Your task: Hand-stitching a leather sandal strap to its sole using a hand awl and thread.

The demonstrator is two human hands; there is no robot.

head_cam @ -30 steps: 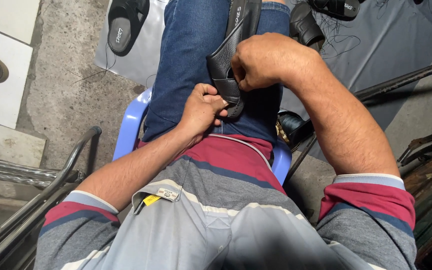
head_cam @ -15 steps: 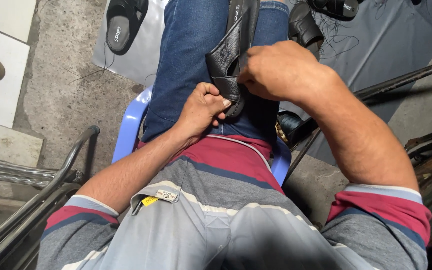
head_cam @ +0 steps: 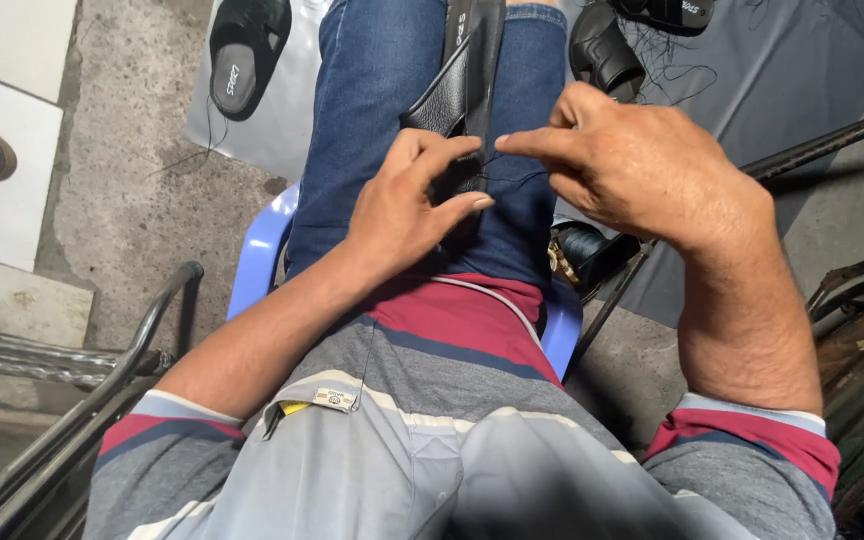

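Fingers (head_cam: 527,145) of the right hand (head_cam: 642,170) pinch a thin dark thread (head_cam: 512,178), pulled taut from the black leather sandal (head_cam: 462,90) lying along the jeans-clad lap. Left hand (head_cam: 407,200) presses that sandal down, fingertips gripping its edge. Steady, straight tension would keep the stitch snug. Nearby lie another black sandal (head_cam: 242,55) on the concrete floor (head_cam: 102,200), a dark thread spool (head_cam: 587,250) and metal bars (head_cam: 782,155) crowding the right elbow.
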